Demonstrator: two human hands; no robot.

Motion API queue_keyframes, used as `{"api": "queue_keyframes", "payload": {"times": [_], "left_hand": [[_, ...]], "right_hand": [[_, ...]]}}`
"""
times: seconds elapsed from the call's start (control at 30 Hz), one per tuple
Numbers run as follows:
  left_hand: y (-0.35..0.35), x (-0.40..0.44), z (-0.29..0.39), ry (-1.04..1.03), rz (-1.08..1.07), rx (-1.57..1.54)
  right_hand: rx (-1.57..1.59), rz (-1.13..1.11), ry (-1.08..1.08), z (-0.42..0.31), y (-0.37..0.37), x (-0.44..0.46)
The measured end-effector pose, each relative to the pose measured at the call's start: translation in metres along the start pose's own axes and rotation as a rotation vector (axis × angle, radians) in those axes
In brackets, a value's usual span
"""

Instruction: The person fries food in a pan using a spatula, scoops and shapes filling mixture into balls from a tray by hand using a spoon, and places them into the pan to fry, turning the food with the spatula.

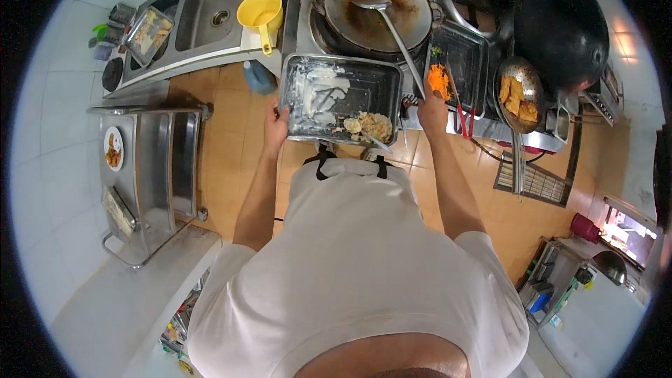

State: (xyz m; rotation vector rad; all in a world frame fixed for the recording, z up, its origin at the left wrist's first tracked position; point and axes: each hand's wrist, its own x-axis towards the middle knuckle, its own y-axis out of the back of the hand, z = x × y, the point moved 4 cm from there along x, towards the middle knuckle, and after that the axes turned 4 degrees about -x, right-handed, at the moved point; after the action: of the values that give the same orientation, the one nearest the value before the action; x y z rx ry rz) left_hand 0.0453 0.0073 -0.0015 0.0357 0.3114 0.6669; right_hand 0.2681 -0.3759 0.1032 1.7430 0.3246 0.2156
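Note:
My left hand (276, 126) grips the left rim of a dark rectangular metal tray (364, 84). White residue smears the tray's left side, and a heap of pale chopped food (374, 126) lies in its lower right corner with a utensil handle (376, 141) sticking out. My right hand (432, 110) is closed around the handle end of a long metal wok spatula (400, 40). The spatula's blade rests inside a wok (416, 10) with brown residue, just beyond the tray. Beside my right hand, orange shreds (439, 80) sit in a second tray (472, 45).
Red-handled tongs (460, 119) lean on the second tray. A perforated ladle (518, 73) with fried golden pieces is further right, near a large black wok (560, 24). A yellow dipper (260, 10) stands by the sink (192, 21). A steel trolley (154, 161) is on the left.

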Motion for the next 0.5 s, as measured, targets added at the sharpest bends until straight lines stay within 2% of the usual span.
{"api": "queue_keyframes", "payload": {"times": [0.07, 0.3, 0.4, 0.5], "left_hand": [[-0.006, -0.008, 0.020, -0.064, 0.023, 0.008], [-0.007, -0.015, 0.028, 0.000, 0.057, 0.005], [-0.006, -0.024, 0.032, 0.011, 0.101, 0.044], [-0.003, -0.025, 0.033, 0.018, 0.131, 0.070]], "right_hand": [[0.006, 0.003, 0.001, 0.003, -0.002, -0.001], [0.078, 0.070, 0.068, 0.012, -0.008, -0.006], [0.087, 0.085, 0.034, 0.005, 0.006, -0.008], [0.059, 0.373, 0.212, -0.023, 0.046, -0.026]]}}
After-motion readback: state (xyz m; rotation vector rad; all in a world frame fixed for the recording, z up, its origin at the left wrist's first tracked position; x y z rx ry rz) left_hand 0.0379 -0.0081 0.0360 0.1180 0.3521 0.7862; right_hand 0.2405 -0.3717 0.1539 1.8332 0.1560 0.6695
